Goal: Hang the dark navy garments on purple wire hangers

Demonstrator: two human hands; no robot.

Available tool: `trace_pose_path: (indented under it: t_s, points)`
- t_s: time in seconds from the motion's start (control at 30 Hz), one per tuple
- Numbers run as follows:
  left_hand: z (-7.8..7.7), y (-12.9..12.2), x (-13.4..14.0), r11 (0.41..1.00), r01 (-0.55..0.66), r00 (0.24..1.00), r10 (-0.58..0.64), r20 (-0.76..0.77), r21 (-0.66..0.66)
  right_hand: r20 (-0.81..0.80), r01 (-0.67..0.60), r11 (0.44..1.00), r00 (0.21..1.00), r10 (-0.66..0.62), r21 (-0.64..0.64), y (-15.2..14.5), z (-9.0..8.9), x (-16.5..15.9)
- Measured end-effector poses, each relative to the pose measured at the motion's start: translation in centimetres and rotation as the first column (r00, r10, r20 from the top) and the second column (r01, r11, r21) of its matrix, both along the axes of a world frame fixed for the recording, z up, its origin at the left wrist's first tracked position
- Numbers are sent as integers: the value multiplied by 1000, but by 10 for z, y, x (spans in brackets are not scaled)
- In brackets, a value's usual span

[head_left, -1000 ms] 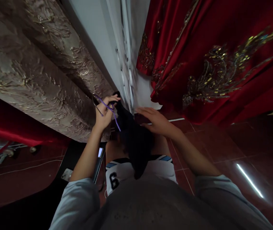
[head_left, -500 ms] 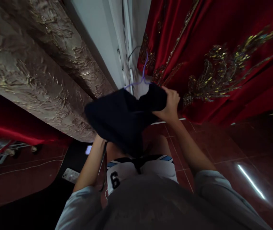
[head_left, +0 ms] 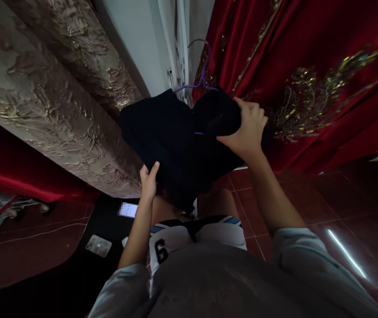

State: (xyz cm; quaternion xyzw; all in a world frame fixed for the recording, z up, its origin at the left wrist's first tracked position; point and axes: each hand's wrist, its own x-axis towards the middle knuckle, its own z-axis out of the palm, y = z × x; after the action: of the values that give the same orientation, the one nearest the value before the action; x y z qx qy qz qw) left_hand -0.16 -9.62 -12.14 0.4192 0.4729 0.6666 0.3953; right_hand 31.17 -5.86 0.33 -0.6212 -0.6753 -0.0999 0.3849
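Observation:
A dark navy shirt (head_left: pixel 169 132) hangs spread out on a purple hanger (head_left: pixel 204 79), whose hook points away from me. A bit of the hanger's lower bar shows through the neck opening. My right hand (head_left: pixel 250 126) grips the shirt near its right shoulder, thumb in front and fingers behind the cloth. At the lower left edge, my left hand (head_left: pixel 149 179) is closed on the fabric with the thumb on top. The fingertips behind the cloth are hidden.
Red curtains with gold sequins (head_left: pixel 308 106) hang to the right, a beige textured curtain (head_left: pixel 76 119) to the left. White metal bars (head_left: pixel 180 44) stand ahead. On a black surface (head_left: pixel 63 278) at left lie a lit phone (head_left: pixel 129 210) and a pale patterned rectangular item (head_left: pixel 98 245).
The shirt and hanger have moved up and away from me and opened wider. My right hand moved up and right with the cloth. My left hand, hidden before, now shows on the shirt's edge.

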Motion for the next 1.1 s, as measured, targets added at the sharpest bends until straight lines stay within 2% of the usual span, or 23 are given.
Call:
trace_pose_path:
  t_s: [0.17,0.23,0.3,0.4,0.47,0.5,0.57,0.63,0.7,0.8,0.87,0.93,1.0,1.07,1.1]
  points:
    - [-13,-11,3,985,-130,991,134,27,-109,122,-217,976,968,218,-24,-11,11,7]
    - [-21,-19,8,970,-165,985,172,23,-175,118,-265,964,957,267,-28,-20,7,10]
    - [-27,-28,16,951,-185,979,201,43,-248,69,-300,954,952,298,13,-29,-5,4]
    - [-28,-44,32,922,-192,959,249,135,-336,-176,-250,959,946,271,133,-39,-43,-28]
    - [-25,-55,43,908,-193,941,278,190,-371,-449,-139,981,874,185,134,-41,-79,-58]
    - [-23,-60,47,903,-196,936,289,201,-383,-565,-139,989,812,146,55,-41,-98,-73]
    - [-19,-67,52,900,-191,939,283,193,-392,-692,-244,960,717,82,-139,-43,-134,-96]
    - [-18,-70,48,912,-184,955,254,151,-367,-734,-284,915,678,-21,-288,-49,-162,-106]
    - [-19,-68,41,935,-221,968,245,54,-276,-744,-315,867,661,-91,-386,-57,-177,-104]
    - [-26,-63,35,940,-336,936,326,-131,-60,-779,-427,802,622,-75,-418,-71,-180,-93]
    - [-33,-62,42,940,-333,917,340,-208,67,-826,-485,795,563,-36,-365,-78,-175,-90]
    - [-40,-62,58,970,-218,927,240,-289,108,-870,-526,795,494,-3,-302,-84,-170,-91]
    - [-47,-62,76,999,-26,923,43,-382,48,-897,-572,774,443,14,-271,-87,-165,-94]
    - [-52,-61,90,990,135,891,-136,-433,-34,-912,-624,733,410,13,-270,-86,-157,-94]
    - [-54,-58,95,983,179,879,-183,-441,-51,-921,-655,704,390,3,-275,-83,-150,-93]
